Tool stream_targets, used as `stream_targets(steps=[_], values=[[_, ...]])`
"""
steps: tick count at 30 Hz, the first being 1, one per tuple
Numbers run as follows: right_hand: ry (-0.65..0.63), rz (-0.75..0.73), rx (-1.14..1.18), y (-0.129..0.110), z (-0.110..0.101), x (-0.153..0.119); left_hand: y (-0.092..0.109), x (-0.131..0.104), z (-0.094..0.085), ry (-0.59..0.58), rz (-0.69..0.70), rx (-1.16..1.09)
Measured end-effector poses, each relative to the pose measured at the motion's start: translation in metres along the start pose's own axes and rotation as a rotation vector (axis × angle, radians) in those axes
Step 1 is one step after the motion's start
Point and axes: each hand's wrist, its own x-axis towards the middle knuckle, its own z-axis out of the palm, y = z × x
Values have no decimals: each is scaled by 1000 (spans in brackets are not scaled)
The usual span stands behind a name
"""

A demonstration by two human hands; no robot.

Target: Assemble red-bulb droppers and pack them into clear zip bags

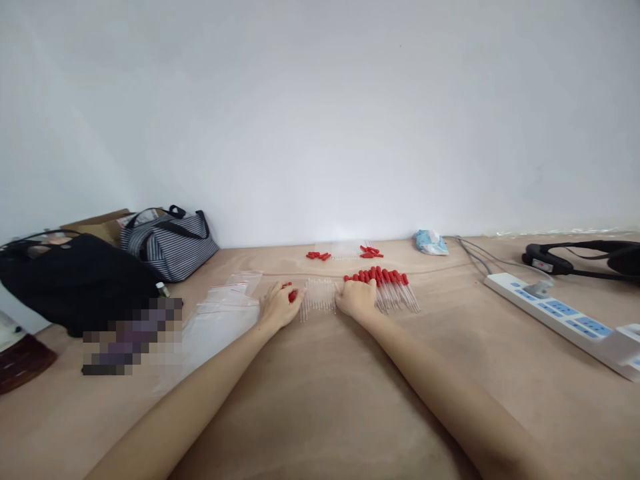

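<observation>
Between my hands a row of thin clear dropper tubes [320, 295] lies side by side on the table. My left hand [277, 307] is at the row's left end, its fingers curled around small red rubber bulbs [293, 295]. At the right end, my right hand [357, 298] is closed, thumb side against the tubes; its fingertips are hidden. Just right of it lie several clear droppers with red bulbs [395, 285] fitted, slanting side by side. Farther back are more clear tubes [345, 251], with loose red bulbs [319, 256] on their left and more on their right.
Clear zip bags [220, 320] lie left of my left hand. Farther left are a black bag [85, 280], a striped bag [167, 243] and a small bottle [163, 290]. A blue-white crumpled packet [431, 243], a power strip [555, 313] and a black headset [580, 259] occupy the right.
</observation>
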Motion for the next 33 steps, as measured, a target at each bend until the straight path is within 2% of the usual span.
stream_targets(steps=[4,10,13,16,20,25,28,33], values=[[-2,-24,-24,5,-3,-3,12,-3,3,8,36,0],[-8,-62,-61,13,-7,-7,27,-4,14,49,168,8],[-22,-81,-80,16,-6,-8,31,-5,16,52,181,-9],[-33,-92,-86,18,-6,-8,30,-5,9,57,191,-38],[-13,-82,-78,20,-11,-12,22,1,-8,60,216,-37],[88,-99,-61,33,-14,-25,21,14,-20,-69,399,-45],[160,-129,-38,49,-10,-34,28,21,-15,-149,516,-68],[228,-251,143,80,3,-44,40,28,-10,-205,582,-111]])
